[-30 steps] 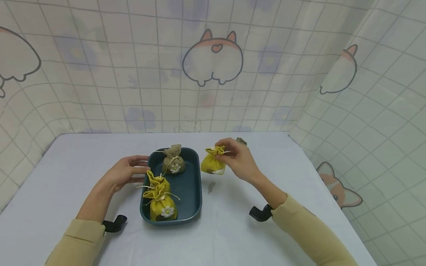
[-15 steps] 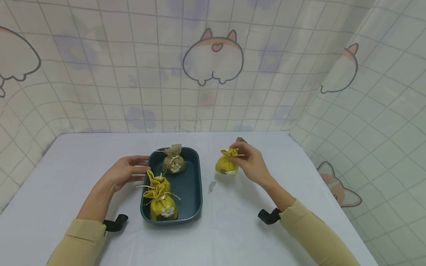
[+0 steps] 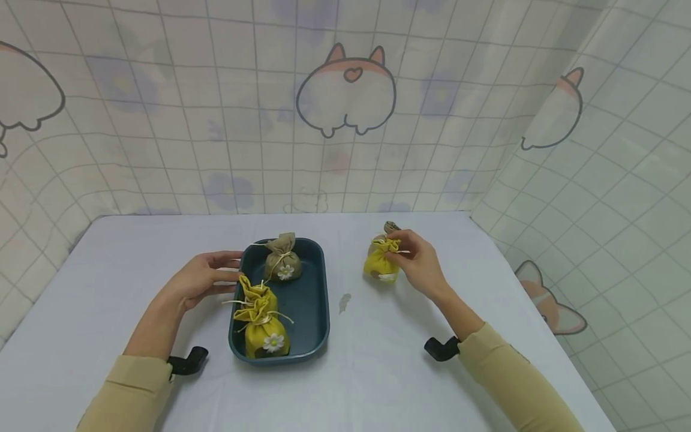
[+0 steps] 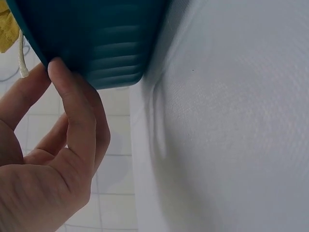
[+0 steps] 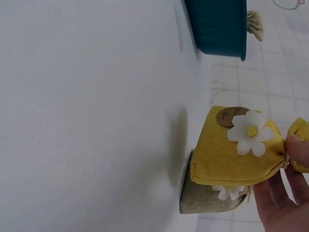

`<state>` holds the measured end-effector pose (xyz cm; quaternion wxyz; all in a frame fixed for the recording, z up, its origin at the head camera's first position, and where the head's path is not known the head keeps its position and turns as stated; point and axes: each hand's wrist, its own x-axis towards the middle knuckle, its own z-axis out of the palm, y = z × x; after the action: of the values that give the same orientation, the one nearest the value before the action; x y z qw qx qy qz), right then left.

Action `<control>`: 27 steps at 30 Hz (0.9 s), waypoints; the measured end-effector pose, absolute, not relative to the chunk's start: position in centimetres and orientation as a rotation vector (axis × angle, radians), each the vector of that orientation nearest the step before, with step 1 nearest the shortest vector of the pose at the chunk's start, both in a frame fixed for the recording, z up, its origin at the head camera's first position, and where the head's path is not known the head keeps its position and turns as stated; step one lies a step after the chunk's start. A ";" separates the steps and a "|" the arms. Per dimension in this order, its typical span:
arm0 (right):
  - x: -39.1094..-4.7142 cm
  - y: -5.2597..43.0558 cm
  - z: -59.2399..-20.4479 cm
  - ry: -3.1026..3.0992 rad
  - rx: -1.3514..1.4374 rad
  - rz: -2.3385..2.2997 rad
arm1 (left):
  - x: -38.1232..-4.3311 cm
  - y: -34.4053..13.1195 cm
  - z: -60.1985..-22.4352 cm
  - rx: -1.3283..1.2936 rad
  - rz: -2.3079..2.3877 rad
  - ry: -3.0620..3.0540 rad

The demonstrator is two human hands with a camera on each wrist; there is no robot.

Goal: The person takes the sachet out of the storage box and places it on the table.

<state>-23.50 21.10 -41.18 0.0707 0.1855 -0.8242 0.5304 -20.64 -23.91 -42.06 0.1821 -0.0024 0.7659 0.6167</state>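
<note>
Right of centre in the head view, we see a yellow pouch (image 3: 380, 269) pointing neck-up, long axis near vertical, pinched by the right hand (image 3: 423, 263); the left hand (image 3: 197, 279), fingers loosely extended, touches the tray (image 3: 306, 309).
</note>
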 end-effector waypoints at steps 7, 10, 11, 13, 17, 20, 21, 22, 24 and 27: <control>-23.8 21.7 -42.0 -2.529 0.491 1.588 | -20.6 -24.0 -42.1 -0.001 1.745 2.148; -24.0 21.8 -42.2 -2.538 0.490 1.577 | -20.7 -24.0 -42.2 -0.013 1.748 2.145; -24.1 21.9 -42.3 -2.538 0.495 1.572 | -20.7 -24.1 -42.2 -0.014 1.750 2.145; -24.2 21.9 -42.4 -2.539 0.505 1.567 | -20.7 -24.1 -42.2 -0.017 1.751 2.144; -24.4 22.0 -42.5 -2.545 0.520 1.575 | -20.7 -24.2 -42.3 -0.011 1.753 2.146; -24.4 22.2 -42.7 -2.562 0.511 1.589 | -20.7 -24.2 -42.4 -0.010 1.755 2.140; -24.5 22.2 -42.8 -2.569 0.507 1.591 | -20.7 -24.2 -42.4 -0.009 1.756 2.137; -24.5 22.2 -42.9 -2.573 0.505 1.593 | -20.7 -24.2 -42.3 -0.011 1.755 2.136; -24.5 22.3 -42.9 -2.585 0.511 1.581 | -20.7 -24.1 -42.3 -0.014 1.753 2.135; -24.5 22.4 -42.7 -2.599 0.520 1.561 | -20.7 -24.0 -42.2 -0.007 1.753 2.137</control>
<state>-24.49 22.36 -42.69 0.0329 0.1689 -0.8444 0.5074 -20.75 -24.03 -42.23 0.1877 -0.0025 0.7595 0.6229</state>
